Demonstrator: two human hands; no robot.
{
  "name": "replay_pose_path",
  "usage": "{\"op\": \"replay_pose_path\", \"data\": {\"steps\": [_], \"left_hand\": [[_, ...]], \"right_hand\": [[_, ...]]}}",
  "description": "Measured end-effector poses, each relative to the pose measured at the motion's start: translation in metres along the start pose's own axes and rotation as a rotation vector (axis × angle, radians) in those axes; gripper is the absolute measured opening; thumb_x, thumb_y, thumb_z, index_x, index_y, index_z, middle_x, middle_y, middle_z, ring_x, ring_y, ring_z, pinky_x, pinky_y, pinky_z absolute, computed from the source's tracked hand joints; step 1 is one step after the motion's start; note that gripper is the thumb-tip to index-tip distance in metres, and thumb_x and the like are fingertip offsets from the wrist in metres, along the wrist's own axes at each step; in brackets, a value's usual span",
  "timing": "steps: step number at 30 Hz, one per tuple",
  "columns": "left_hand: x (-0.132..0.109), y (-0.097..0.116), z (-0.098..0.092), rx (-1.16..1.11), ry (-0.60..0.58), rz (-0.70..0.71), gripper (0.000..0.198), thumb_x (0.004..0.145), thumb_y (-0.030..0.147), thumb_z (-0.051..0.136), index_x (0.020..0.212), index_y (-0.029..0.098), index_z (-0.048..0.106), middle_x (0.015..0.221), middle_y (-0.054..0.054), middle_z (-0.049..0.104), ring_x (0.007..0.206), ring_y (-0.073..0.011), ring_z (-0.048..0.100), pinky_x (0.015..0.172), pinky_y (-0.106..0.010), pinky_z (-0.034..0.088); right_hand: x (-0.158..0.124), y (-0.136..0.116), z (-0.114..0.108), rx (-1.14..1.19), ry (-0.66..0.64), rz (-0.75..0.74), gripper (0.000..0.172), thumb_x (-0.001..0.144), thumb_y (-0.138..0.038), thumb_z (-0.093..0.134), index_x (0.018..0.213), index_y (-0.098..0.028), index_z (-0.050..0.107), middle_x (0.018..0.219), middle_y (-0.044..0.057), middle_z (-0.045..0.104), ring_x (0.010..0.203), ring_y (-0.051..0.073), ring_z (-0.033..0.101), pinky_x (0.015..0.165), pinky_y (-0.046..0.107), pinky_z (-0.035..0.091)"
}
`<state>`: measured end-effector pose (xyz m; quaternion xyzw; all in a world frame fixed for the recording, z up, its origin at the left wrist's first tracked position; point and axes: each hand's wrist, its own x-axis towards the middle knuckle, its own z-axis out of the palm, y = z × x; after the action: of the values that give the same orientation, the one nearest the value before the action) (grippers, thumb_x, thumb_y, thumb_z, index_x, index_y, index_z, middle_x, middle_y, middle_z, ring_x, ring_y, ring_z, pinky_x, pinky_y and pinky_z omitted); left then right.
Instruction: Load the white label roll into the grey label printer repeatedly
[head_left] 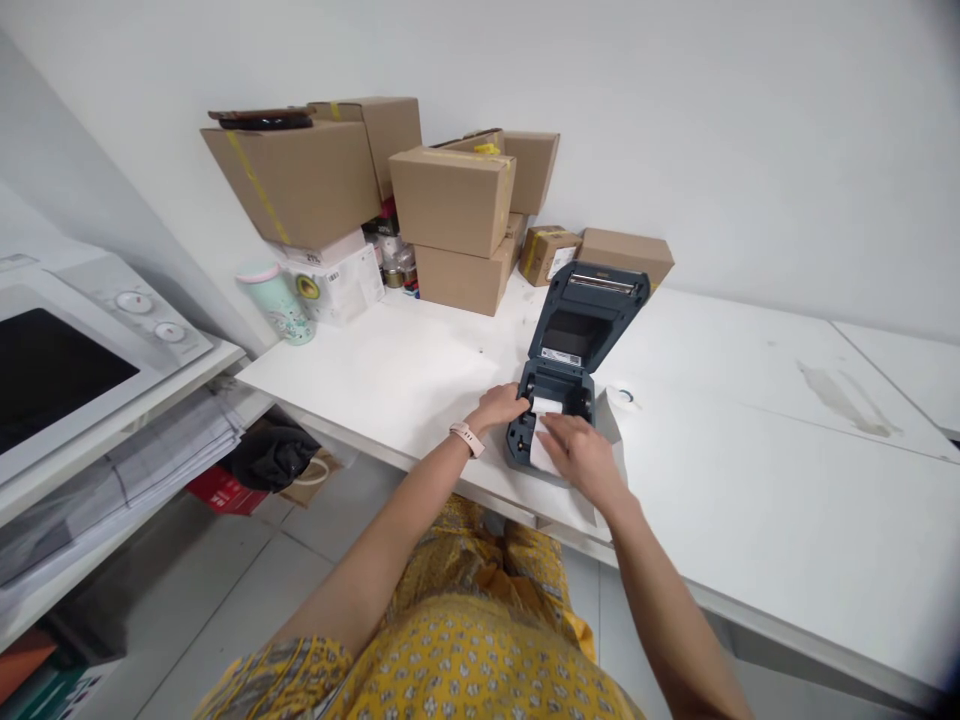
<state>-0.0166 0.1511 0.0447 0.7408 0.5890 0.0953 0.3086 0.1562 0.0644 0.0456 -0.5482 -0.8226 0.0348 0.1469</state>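
Observation:
A dark grey label printer (559,375) stands on the white table with its lid raised. Inside it sits a roll of white label paper (547,406), its loose end lying over the printer's front. My left hand (501,405), with a pink band on the wrist, is at the printer's left edge, fingers together against the housing near the roll. My right hand (581,450) lies over the paper at the front, its fingertips on the white sheet; whether it pinches the paper is unclear.
Cardboard boxes (454,200) are stacked along the wall. A mint tumbler (279,305) stands at the table's left end, beside a white box (341,285). A microwave (90,340) is at far left. White backing paper (611,435) lies right of the printer.

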Motion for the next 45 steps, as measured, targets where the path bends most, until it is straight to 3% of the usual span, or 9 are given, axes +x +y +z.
{"op": "replay_pose_path", "data": {"steps": [4,9,13,21,32,36,39,42,45], "left_hand": [[-0.002,0.001,0.001,0.004,0.001,-0.014,0.035,0.085,0.030,0.045,0.111,0.018,0.064,0.111,-0.012,0.073,0.100,-0.0283,0.069,0.080,-0.032,0.050],[-0.003,0.004,0.007,0.025,0.045,-0.042,0.038,0.086,0.037,0.045,0.112,0.018,0.064,0.114,-0.013,0.073,0.105,-0.0307,0.068,0.084,-0.035,0.050],[-0.004,0.006,0.013,0.046,0.111,-0.059,0.042,0.085,0.042,0.046,0.115,0.018,0.064,0.115,-0.014,0.073,0.108,-0.0308,0.067,0.086,-0.035,0.050],[-0.003,0.007,0.014,0.061,0.120,-0.072,0.043,0.084,0.043,0.045,0.114,0.016,0.064,0.115,-0.015,0.073,0.109,-0.0323,0.067,0.087,-0.038,0.050],[-0.004,0.007,0.016,0.058,0.151,-0.068,0.041,0.083,0.047,0.048,0.109,0.019,0.065,0.107,-0.013,0.074,0.103,-0.0322,0.069,0.084,-0.038,0.051],[-0.012,0.009,0.016,0.000,0.173,-0.068,0.042,0.085,0.045,0.049,0.115,0.020,0.062,0.111,-0.012,0.073,0.107,-0.0332,0.067,0.091,-0.042,0.049],[-0.026,0.008,0.023,-0.140,0.227,-0.024,0.059,0.087,0.050,0.051,0.138,0.022,0.047,0.131,-0.013,0.064,0.122,-0.0341,0.059,0.101,-0.046,0.045],[-0.046,0.003,0.037,-0.369,0.220,0.043,0.084,0.080,0.056,0.064,0.150,0.022,0.032,0.147,-0.015,0.051,0.134,-0.0352,0.049,0.109,-0.048,0.039],[-0.065,-0.005,0.055,-0.620,0.209,0.071,0.096,0.073,0.053,0.075,0.152,0.023,0.030,0.150,-0.014,0.048,0.139,-0.0348,0.043,0.115,-0.047,0.035]], "right_hand": [[-0.031,-0.016,0.028,0.047,0.318,-0.039,0.037,0.101,-0.033,0.042,0.120,-0.017,0.069,0.130,0.012,0.068,0.123,0.027,0.062,0.103,0.043,0.052],[-0.035,-0.018,0.045,-0.005,0.476,-0.097,0.032,0.099,-0.026,0.049,0.120,-0.012,0.068,0.128,0.014,0.069,0.121,0.029,0.063,0.099,0.043,0.053],[-0.035,-0.017,0.044,-0.002,0.492,-0.133,0.031,0.099,-0.024,0.050,0.121,-0.013,0.067,0.127,0.013,0.069,0.118,0.027,0.064,0.097,0.042,0.053],[-0.036,-0.017,0.045,-0.013,0.542,-0.153,0.027,0.096,-0.020,0.055,0.119,-0.014,0.068,0.123,0.011,0.072,0.109,0.025,0.066,0.091,0.040,0.053],[-0.046,-0.017,0.048,0.052,0.592,-0.189,0.033,0.093,-0.015,0.058,0.126,-0.018,0.065,0.125,0.010,0.071,0.112,0.025,0.066,0.089,0.040,0.052],[-0.048,-0.020,0.049,0.075,0.603,-0.189,0.038,0.092,-0.015,0.060,0.129,-0.019,0.063,0.126,0.010,0.071,0.111,0.025,0.066,0.089,0.041,0.053],[-0.052,-0.021,0.045,0.163,0.611,-0.208,0.041,0.090,-0.017,0.062,0.130,-0.025,0.063,0.122,0.007,0.073,0.110,0.025,0.067,0.091,0.042,0.054],[-0.048,-0.012,0.026,0.237,0.653,-0.210,0.036,0.090,-0.017,0.061,0.124,-0.027,0.067,0.117,0.006,0.075,0.105,0.024,0.070,0.089,0.041,0.056],[-0.020,0.015,-0.013,0.259,0.858,-0.082,0.031,0.093,-0.019,0.056,0.121,-0.022,0.069,0.122,0.010,0.072,0.112,0.025,0.067,0.094,0.045,0.053]]}}
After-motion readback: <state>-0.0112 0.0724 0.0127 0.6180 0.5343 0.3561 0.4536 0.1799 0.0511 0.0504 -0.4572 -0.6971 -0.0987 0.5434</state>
